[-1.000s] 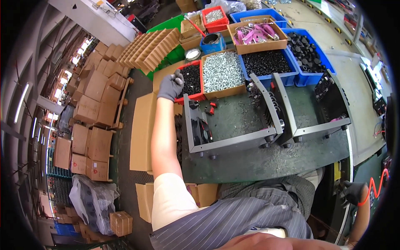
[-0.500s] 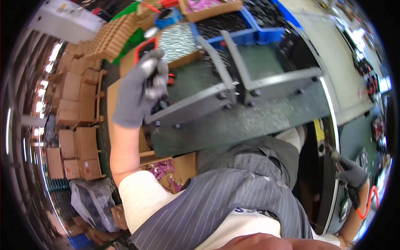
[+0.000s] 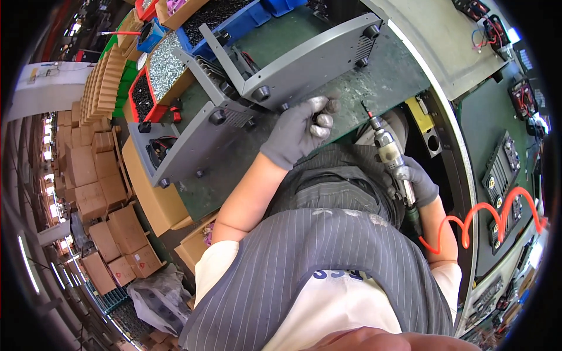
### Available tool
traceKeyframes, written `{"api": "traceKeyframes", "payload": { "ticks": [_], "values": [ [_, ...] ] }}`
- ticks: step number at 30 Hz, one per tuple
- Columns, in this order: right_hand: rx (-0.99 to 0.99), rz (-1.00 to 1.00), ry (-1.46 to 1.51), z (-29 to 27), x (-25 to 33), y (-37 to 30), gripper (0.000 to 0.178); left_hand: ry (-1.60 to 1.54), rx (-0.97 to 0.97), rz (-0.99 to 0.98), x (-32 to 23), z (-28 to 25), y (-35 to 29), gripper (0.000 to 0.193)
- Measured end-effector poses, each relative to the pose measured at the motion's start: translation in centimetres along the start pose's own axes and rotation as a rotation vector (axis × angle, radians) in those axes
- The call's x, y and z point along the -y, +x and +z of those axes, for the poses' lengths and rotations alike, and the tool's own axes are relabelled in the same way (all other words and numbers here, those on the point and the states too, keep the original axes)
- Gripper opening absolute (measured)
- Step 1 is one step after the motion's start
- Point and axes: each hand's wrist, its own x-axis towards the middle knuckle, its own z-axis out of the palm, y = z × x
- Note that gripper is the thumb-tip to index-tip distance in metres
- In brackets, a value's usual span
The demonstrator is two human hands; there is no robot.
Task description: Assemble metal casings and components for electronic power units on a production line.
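My right hand (image 3: 417, 180), in a grey glove, is wrapped round a metal air screwdriver (image 3: 388, 149) whose dark bit points up and left over the bench edge. A coiled red air hose (image 3: 466, 231) runs from its rear end. My left hand (image 3: 300, 130), also gloved, has its fingers curled in with the tips close together; whatever they may hold is too small to make out. It is just in front of two grey metal housings, the right one (image 3: 316, 58) and the left one (image 3: 196, 140), standing on edge with black round feet facing me.
Behind the housings stand a red bin of black screws (image 3: 142, 96), a box of silver screws (image 3: 165, 58) and a blue bin (image 3: 243, 23). Cartons (image 3: 93, 187) are stacked at the left. On the right, a green work surface (image 3: 480, 169) carries dark electronic assemblies (image 3: 501, 178).
My left hand has come from the screw bins to in front of the housings. My right hand has brought the screwdriver from the far right to the bench edge. The view has turned.
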Motion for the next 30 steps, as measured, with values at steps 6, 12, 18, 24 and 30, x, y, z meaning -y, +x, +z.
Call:
{"api": "traceKeyframes", "payload": {
  "ticks": [6,12,18,24,30],
  "values": [
    [0.100,-0.159,-0.188,1.4,2.6,-1.8,0.079,0.019,0.012,0.008,0.3,0.5,2.5,0.029],
    [0.120,-0.265,-0.263,2.6,3.5,-1.3,0.080,-0.001,0.077,0.014,0.8,1.9,3.3,0.030],
    [0.143,-0.290,-0.215,2.5,3.0,-0.9,0.079,-0.087,0.108,-0.002,1.2,1.9,3.8,0.028],
    [0.169,-0.281,-0.211,2.2,2.9,-1.1,0.083,-0.017,0.080,0.048,1.6,2.3,3.7,0.027],
    [0.139,-0.345,-0.262,2.2,2.5,-1.2,0.084,0.374,-0.027,0.208,2.0,3.6,3.0,0.029]
  ]
}}
